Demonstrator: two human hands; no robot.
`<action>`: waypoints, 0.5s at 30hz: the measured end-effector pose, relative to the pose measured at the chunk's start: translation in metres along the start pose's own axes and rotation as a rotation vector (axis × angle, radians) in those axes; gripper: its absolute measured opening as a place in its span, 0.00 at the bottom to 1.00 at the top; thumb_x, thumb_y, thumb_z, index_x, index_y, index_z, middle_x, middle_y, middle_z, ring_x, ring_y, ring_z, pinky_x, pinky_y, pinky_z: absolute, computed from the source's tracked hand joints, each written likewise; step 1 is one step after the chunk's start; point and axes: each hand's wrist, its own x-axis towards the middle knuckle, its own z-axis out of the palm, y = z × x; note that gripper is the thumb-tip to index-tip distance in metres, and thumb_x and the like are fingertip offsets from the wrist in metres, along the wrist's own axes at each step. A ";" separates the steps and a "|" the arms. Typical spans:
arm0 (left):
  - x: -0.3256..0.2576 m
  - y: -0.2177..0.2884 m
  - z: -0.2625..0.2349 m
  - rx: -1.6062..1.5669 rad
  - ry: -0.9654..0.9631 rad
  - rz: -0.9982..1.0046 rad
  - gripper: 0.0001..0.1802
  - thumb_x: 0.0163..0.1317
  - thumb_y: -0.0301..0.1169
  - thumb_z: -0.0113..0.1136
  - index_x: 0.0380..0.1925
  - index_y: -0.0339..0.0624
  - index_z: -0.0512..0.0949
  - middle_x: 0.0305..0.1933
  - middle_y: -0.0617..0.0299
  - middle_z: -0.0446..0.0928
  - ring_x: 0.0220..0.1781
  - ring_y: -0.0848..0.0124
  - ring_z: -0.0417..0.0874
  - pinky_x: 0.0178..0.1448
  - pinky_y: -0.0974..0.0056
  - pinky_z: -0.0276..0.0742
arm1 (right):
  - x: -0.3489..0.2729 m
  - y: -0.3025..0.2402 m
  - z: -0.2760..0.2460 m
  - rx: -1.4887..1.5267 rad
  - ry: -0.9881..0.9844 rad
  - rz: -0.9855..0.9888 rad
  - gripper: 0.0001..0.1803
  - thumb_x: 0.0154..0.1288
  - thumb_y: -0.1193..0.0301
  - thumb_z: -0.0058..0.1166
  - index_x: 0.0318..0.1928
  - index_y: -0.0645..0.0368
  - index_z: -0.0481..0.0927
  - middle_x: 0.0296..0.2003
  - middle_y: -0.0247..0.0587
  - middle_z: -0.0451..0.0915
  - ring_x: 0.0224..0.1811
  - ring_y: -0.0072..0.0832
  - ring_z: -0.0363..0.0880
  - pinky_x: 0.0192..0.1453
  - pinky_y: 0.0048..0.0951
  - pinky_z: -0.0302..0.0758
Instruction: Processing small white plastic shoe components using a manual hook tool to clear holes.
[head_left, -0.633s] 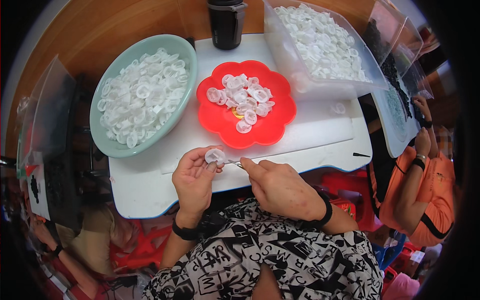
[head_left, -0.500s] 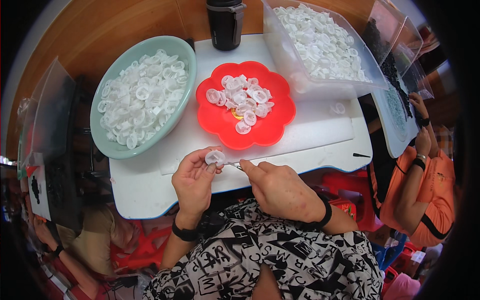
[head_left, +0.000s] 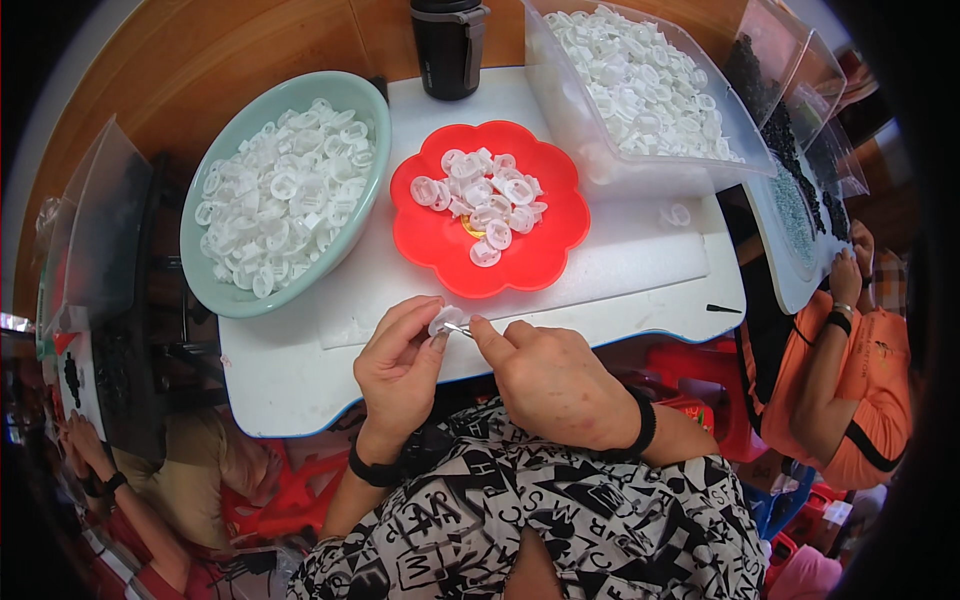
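Pinched between the fingertips of my left hand (head_left: pixel 402 370) is a small round white plastic part (head_left: pixel 443 320), tilted so that it shows partly edge-on. My right hand (head_left: pixel 560 378) is closed round a slim metal tool (head_left: pixel 458 329), mostly hidden by the fingers; its tip meets the part, but its exact kind I cannot make out. Just beyond my hands lies a red flower-shaped dish (head_left: pixel 430 247) with a small pile of similar white parts (head_left: pixel 490 192) in it.
A pale green basin (head_left: pixel 215 297) heaped with white parts stands at left. A clear plastic bin (head_left: pixel 640 178) full of them is at back right, beside a black tumbler (head_left: pixel 447 55). One loose part (head_left: pixel 675 214) and a small black object (head_left: pixel 723 309) lie at right. Co-workers sit on both sides.
My left hand has shifted a little right and turned the part more edge-on. The tool's tip has come against the part. Co-workers' hands on both sides have moved.
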 end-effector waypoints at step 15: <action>0.000 0.001 -0.003 0.172 0.007 0.053 0.18 0.55 0.11 0.54 0.47 0.30 0.76 0.50 0.52 0.73 0.46 0.72 0.76 0.47 0.73 0.74 | 0.010 -0.004 -0.001 -0.011 -0.098 0.048 0.27 0.41 0.79 0.54 0.47 0.75 0.68 0.24 0.51 0.76 0.26 0.42 0.79 0.29 0.35 0.76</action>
